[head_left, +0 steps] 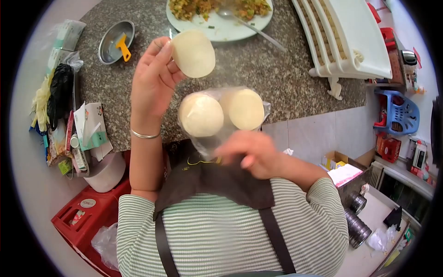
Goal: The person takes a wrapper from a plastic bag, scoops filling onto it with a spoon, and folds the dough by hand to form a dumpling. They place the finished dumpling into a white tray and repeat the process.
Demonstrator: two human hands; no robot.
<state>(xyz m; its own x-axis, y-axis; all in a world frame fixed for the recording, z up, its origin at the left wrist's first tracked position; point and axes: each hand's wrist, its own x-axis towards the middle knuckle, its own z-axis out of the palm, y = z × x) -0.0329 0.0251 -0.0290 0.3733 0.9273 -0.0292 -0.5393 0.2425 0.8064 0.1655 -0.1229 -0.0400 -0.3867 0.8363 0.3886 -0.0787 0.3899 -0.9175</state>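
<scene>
Raised over the counter's left part, my left hand (154, 69) pinches a round dumpling wrapper (196, 54) by its left edge. Below it, two stacks of wrappers, the left stack (202, 115) and the right stack (247, 110), sit side by side in a clear plastic bag (213, 138) at the counter's front edge. My right hand (254, 152), blurred by motion, is just in front of the bag, fingers stretched to the left and thumb apart. Nothing shows in it. Beyond the held wrapper is a white plate (221, 34) of chopped filling (194, 8) with a metal spoon (251, 28) resting in it.
A metal bowl (106, 48) with a yellow-handled tool (123, 47) stands at the left. White slatted racks (341, 41) stand at the back right, light pieces between their layers. Boxes and bags crowd the left wall beside a red stool (87, 212). A blue plastic stool (398, 113) is far right.
</scene>
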